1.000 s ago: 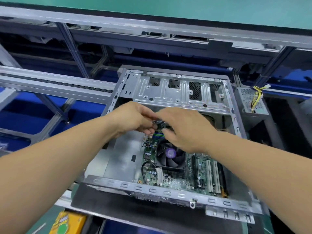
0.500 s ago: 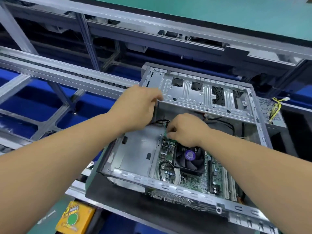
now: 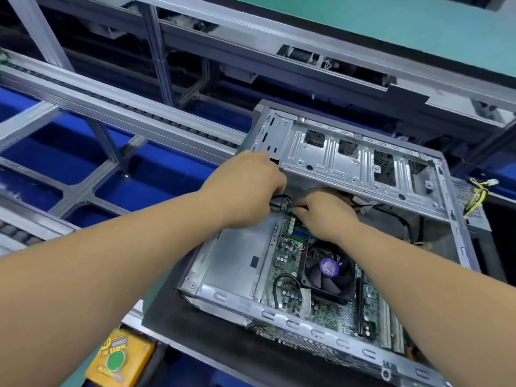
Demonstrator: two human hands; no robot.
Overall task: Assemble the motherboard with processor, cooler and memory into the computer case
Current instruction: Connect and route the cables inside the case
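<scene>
I see the computer case (image 3: 349, 163) lying open on a dark pallet (image 3: 212, 339) at the near edge of the conveyor line, and the motherboard (image 3: 290, 261) already sits on the case floor, toward its right half. The cooler (image 3: 328, 270) with its purple-hubbed fan is mounted near the board's middle, so I judge the processor is under it, though I cannot see it. Blue memory slots (image 3: 303, 233) show just beyond the fan; whether sticks are seated there is too blurred to tell. My left hand (image 3: 245, 188) reaches in at the case's far left corner, under the drive cage (image 3: 360, 157), with its fingers curled around a black cable (image 3: 279, 199). My right hand (image 3: 326, 210) is just beside it at the board's far edge, fingers pinched together on something small and green, seemingly a connector (image 3: 290, 210), though I cannot be sure. I judge the main parts are in and the job is at the wiring stage: plugging leads into the board's headers. Screws holding the board are too small to confirm. A yellow box with a green button (image 3: 118, 358) sits at the near left.
</scene>
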